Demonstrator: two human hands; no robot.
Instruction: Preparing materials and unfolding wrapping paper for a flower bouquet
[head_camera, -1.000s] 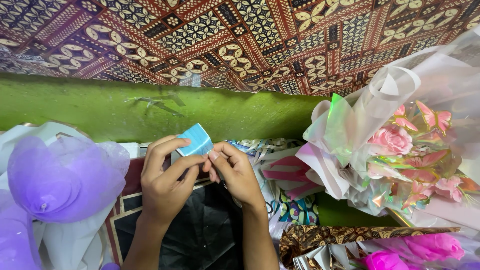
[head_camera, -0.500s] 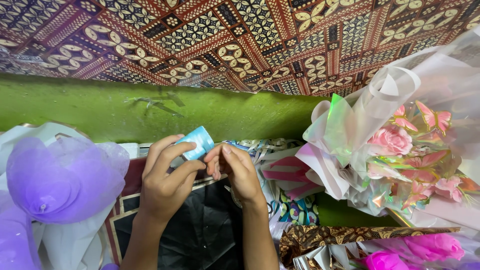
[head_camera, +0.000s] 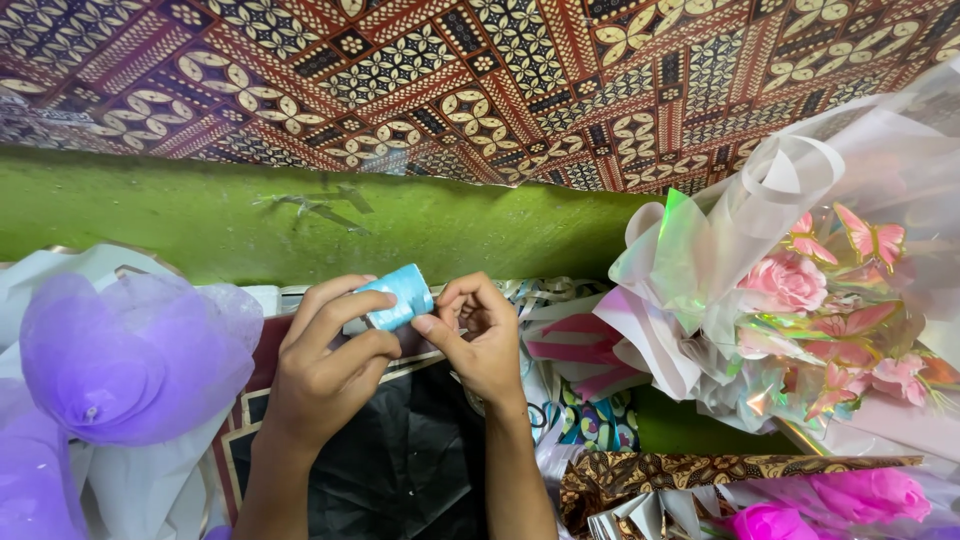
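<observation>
Biggest thing in view: the batik cloth (head_camera: 480, 80) in brown, cream and black, hanging across the whole top, and under it a green wall (head_camera: 200, 215) with a strip of clear tape stuck on it. Down the right side sits a large bouquet (head_camera: 800, 300), pink paper roses and butterflies wrapped in clear and iridescent film, lying on its side with the open end toward the middle, so the flowers face the person. On the left, a purple tulle puff (head_camera: 130, 360) on white wrapping, bundled and parked out of the way. Low in the centre, a sheet of black paper (head_camera: 400, 470) spreads under the wrists, likely the working sheet. Bottom right, another batik-print wrap (head_camera: 700, 475) with bright magenta flowers (head_camera: 870, 495) below it.

Now the hands, both up over that black sheet. The left hand (head_camera: 325, 375) has the light blue spool (head_camera: 398, 297), thumb below and fingers curled over the top, clamped on it so it sits steady and tilted toward the other hand. The right hand (head_camera: 480, 340) is right against the spool's end, fingers pinched together at its edge, seemingly picking at a loose end; whether anything sits between those fingertips is too small to tell. The spool is held in the air, just in front of the green wall, between the puff and the bouquet.
</observation>
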